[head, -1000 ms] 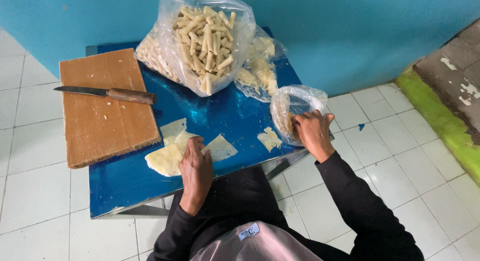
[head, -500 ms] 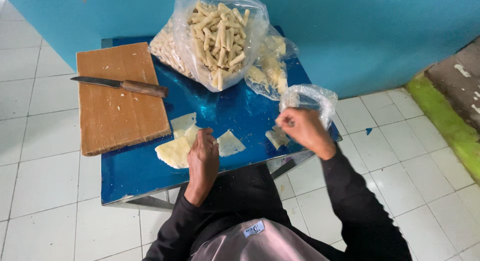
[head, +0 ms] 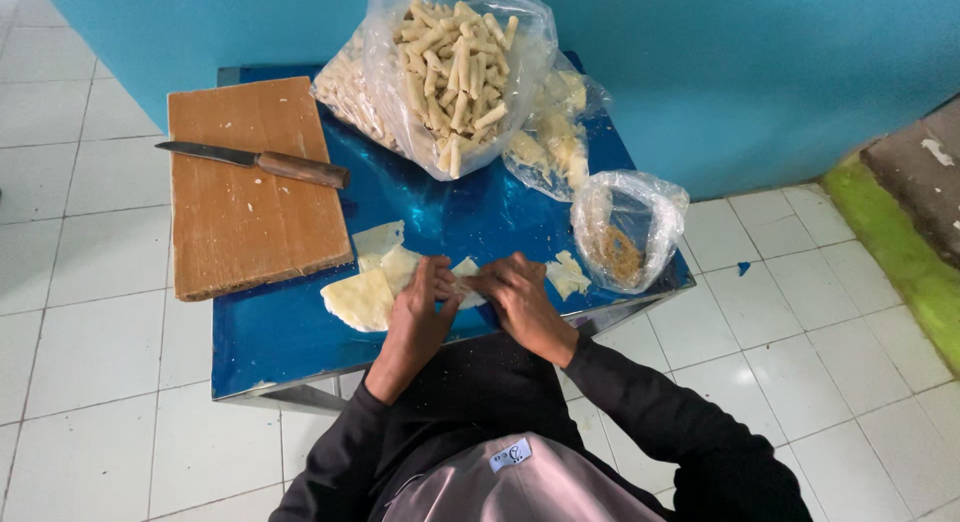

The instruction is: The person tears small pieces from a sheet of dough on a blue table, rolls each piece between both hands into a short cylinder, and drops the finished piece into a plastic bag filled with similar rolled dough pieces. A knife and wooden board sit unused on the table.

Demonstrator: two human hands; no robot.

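Both hands closed on one pale wrapper sheet (head: pixel 462 282) at the near middle of the blue table (head: pixel 300 352): left hand (head: pixel 420 312) with fingers curled over the sheet's left part, right hand (head: pixel 520 297) pinching its right edge, fingertips of the two hands nearly meeting. Sheet mostly covered by the fingers; whether rolled or flat cannot be told. Head view, looking down: dark sleeves (head: pixel 640 412) running from the bottom edge up to the table's near side. Just left of the left hand, a small heap of loose pale sheets (head: pixel 365 287), overlapping, lying flat on the blue top. Just right of the right hand, a few more pale scraps (head: pixel 567 275), touching the foot of a small clear bag (head: pixel 628 227) standing open near the table's right edge, brownish filling visible at its bottom. On the table's left part, a wooden cutting board (head: pixel 250 192), its near-left corner past the table's edge, with a knife (head: pixel 255 162) laid across its upper part, wooden handle pointing right and overhanging the board's right side, blade pointing left. At the far side, a large clear bag (head: pixel 450 72) full of pale rolled sticks, mouth open, leaning against a second, smaller clear bag (head: pixel 555 132) of pale pieces on its right. White tiled floor (head: pixel 90 332) around the table, blue wall (head: pixel 750 72) behind.
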